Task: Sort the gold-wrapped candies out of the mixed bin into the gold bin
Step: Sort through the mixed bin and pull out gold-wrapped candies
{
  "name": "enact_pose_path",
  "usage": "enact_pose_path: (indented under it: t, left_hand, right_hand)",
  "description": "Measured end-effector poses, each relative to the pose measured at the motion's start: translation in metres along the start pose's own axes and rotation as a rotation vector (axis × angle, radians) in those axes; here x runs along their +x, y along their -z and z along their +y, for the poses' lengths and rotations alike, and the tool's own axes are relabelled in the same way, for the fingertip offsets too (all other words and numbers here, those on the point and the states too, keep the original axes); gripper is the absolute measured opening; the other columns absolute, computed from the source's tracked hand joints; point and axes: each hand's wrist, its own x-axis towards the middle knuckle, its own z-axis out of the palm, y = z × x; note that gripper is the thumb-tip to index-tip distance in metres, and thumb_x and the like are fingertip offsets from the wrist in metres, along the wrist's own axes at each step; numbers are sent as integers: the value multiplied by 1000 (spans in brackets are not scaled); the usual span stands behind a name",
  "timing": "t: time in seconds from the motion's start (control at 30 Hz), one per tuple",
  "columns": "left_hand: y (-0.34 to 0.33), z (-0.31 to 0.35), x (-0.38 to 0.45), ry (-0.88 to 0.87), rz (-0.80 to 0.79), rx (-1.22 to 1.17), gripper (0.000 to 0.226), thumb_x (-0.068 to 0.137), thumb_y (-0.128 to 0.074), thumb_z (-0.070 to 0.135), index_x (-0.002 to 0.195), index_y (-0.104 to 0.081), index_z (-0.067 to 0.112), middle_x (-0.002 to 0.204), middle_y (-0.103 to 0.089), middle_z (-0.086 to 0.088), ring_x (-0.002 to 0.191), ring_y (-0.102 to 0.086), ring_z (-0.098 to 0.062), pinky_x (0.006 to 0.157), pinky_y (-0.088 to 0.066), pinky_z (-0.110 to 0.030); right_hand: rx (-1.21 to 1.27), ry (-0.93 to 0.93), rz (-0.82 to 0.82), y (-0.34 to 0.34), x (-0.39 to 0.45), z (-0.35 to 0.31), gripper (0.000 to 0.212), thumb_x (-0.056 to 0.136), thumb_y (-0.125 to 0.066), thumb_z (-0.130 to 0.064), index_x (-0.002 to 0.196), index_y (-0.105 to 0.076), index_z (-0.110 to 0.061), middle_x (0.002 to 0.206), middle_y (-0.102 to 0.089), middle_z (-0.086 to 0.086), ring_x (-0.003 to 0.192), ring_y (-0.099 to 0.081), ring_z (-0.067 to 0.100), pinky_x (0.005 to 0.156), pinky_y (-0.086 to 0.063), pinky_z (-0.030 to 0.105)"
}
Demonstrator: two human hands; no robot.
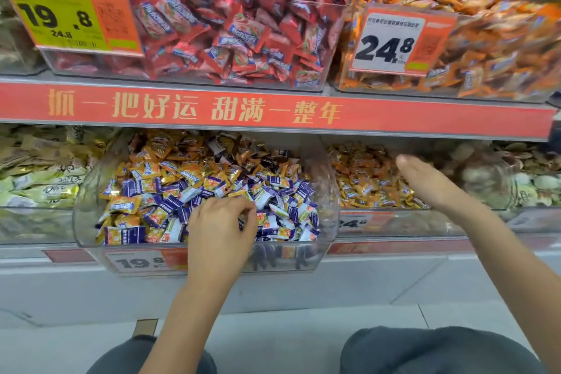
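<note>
The mixed bin (91, 209), a clear plastic tub on the lower shelf, sits left of centre and holds purple-and-white candies (273, 191) toward the near side and gold-wrapped candies (188, 167) mostly toward the far side, with a few gold ones scattered among the purple at the near left. The left hand (220, 226) reaches over the near rim of this bin with its fingers curled down into the purple candies; whether the fingers pinch a candy cannot be told, because the fingertips are hidden by the hand itself. The gold bin (361, 179) stands just beside the mixed bin on its right, on the same shelf, filled with gold and orange wrappers. The right hand (425, 179) hovers over the right part of the gold bin, palm down, fingers straight and together, holding nothing visible; it is motion-blurred. A red shelf strip (273, 111) with gold characters runs across the scene above both bins. On the upper shelf, a bin of red candies (230, 24) stands at left and a bin of orange candies (491, 48) at right, each with a price tag on its front. The person's knees (425, 349), in dark trousers, show at the near edge.
</note>
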Motion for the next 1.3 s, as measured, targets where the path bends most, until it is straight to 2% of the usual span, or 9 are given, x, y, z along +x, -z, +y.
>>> enact_pose_path:
  t: [0.13,0.3,0.47,0.57,0.7,0.83,0.9,1.07,1.3]
  left_hand:
    - [-4,4,3,43,2,47,8,84,-65,16,81,-70,21,74,-65,9,78,-56,-20,79,-42,-39]
    - [-2,5,3,106,-33,22,8,85,-64,23,78,-67,24,70,-62,13,78,-54,-18,64,-47,-33]
    - [2,7,4,152,-111,29,16,82,-65,32,69,-60,25,63,-59,11,73,-54,-14,70,-50,-34]
    - [4,7,3,153,-118,4,21,83,-65,36,67,-60,23,61,-59,9,68,-54,-12,81,-49,-37]
    - [9,6,2,186,-49,-97,28,86,-61,38,63,-58,23,58,-56,9,65,-54,-12,55,-45,-29]
    - [21,-1,-2,214,70,-103,26,88,-58,33,63,-54,24,51,-51,5,52,-50,-10,44,-36,-29]
    - [26,-5,-3,218,80,-114,27,87,-59,31,62,-50,26,48,-47,5,49,-46,-10,44,-32,-28]
    - [30,-17,-5,214,136,-194,26,87,-64,26,63,-58,19,49,-52,4,51,-52,-13,51,-47,-41]
    - [31,-18,-3,272,196,-238,27,88,-59,30,63,-57,21,52,-55,5,58,-56,-19,58,-48,-44]
  right_hand:
    - [-203,116,-268,-8,-7,-4,40,100,-42,-36,131,-57,-16,134,-57,3,120,-54,19,100,-40,31]
    - [-217,396,389,-37,-47,-40,23,98,-47,-21,101,-70,-16,93,-71,-2,72,-56,12,63,-40,27]
    - [-269,620,486,-79,-66,-88,10,88,-60,-14,84,-67,-9,72,-57,2,75,-51,25,54,-36,27]
    - [-362,543,392,-73,-48,-126,17,93,-52,-13,103,-65,-7,92,-58,8,96,-51,29,63,-48,37]
    - [-270,677,-5,-103,-25,-175,28,96,-52,-19,123,-57,-16,108,-64,7,93,-60,24,76,-53,38]
    - [-272,792,-378,-147,1,-196,54,91,-62,-32,140,-41,-28,141,-48,2,124,-49,21,98,-46,40]
    - [-278,776,-419,-162,11,-202,67,88,-66,-36,145,-32,-28,148,-38,4,129,-44,22,100,-43,37]
    - [-169,673,-500,-184,25,-223,97,76,-71,-56,150,-19,-22,154,-28,4,135,-35,23,107,-37,37]
    - [38,614,-476,-196,18,-230,66,79,-58,-67,135,-48,-33,144,-42,-4,127,-43,14,95,-37,26]
